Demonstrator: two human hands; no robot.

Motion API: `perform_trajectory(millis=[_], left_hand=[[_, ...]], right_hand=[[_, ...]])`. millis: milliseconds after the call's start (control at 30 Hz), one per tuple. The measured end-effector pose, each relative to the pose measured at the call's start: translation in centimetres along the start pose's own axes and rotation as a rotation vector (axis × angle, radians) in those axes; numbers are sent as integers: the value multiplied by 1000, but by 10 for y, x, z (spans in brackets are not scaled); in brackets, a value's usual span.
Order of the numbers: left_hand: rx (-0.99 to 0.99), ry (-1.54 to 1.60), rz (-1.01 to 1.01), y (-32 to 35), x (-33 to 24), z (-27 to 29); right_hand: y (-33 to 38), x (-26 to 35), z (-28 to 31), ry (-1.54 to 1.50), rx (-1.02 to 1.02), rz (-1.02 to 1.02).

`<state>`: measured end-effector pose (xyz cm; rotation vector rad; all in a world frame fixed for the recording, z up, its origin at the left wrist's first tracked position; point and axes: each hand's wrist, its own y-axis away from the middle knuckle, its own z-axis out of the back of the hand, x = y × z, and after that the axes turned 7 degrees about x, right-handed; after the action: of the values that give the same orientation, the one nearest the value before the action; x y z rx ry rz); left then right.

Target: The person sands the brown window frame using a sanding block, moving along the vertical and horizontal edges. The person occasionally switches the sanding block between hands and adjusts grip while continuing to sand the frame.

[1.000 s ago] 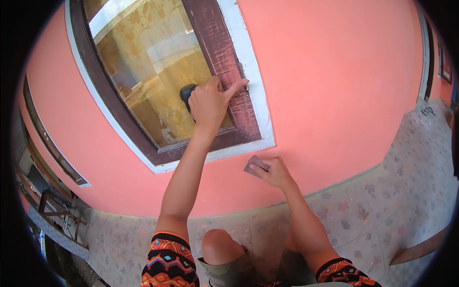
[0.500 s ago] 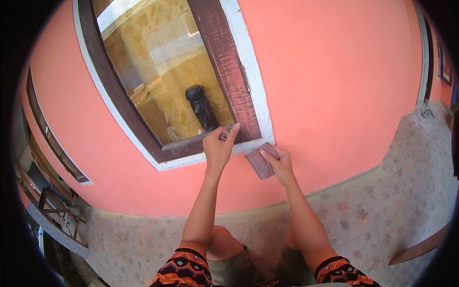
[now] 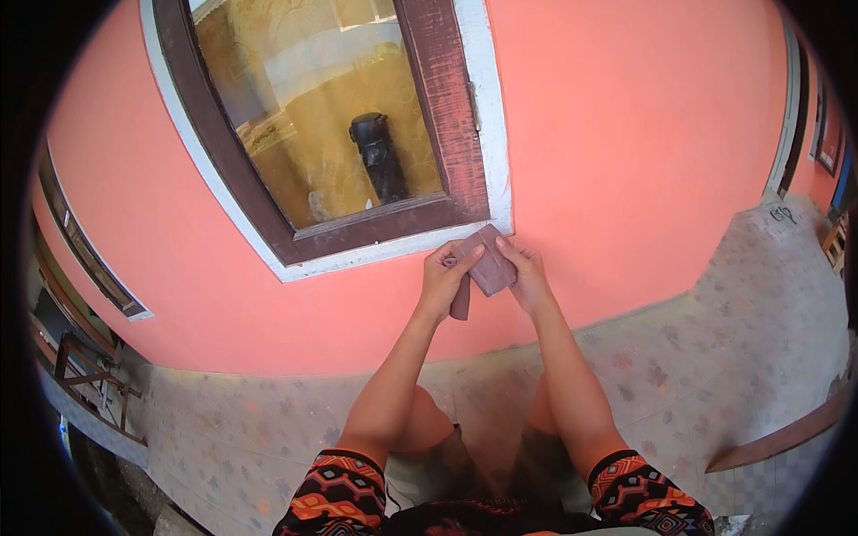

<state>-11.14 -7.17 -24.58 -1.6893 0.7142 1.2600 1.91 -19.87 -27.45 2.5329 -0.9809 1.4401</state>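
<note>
Your left hand has its grip closed on the reddish-brown sheet of sandpaper: the thumb lies across the sheet's upper left part and the fingers curl behind it, while a fold of the sheet hangs down below the palm. Your right hand pinches the same sheet from the other side, fingertips on its top right edge and thumb under its lower corner. So the sheet sits between both hands, tilted, its upper corner pointing up toward the window.

Just above your grips runs the white outer trim of the window, and inside it the dark brown wooden frame, whose lower right corner is nearest your left hand. Whether the sheet touches the trim, you cannot tell from here. Behind the glass, up and to the left of your grips, stands a dark upright object.

All around your hands is the salmon-pink wall. Below your forearms the speckled tiled floor meets the wall, and your knees and patterned shorts show at the bottom.
</note>
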Motion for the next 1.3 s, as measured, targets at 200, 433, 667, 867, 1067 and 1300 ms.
perform_trajectory(millis=[200,433,667,867,1067,1300], left_hand=[[-162,27,28,3,0,20],[-117,-51,135,11,10,31],[-180,-282,97,10,5,34],[-122,-199,11,9,-15,36],[-31,-122,-91,-5,-16,40],[-77,-57,29,-4,-12,-1]], right_hand=[[6,-6,-17,-17,273,243],[4,-38,-39,236,158,260],[0,-43,-50,253,1,269],[3,-17,-30,310,86,169],[6,2,-13,332,99,162],[0,-8,-15,295,27,282]])
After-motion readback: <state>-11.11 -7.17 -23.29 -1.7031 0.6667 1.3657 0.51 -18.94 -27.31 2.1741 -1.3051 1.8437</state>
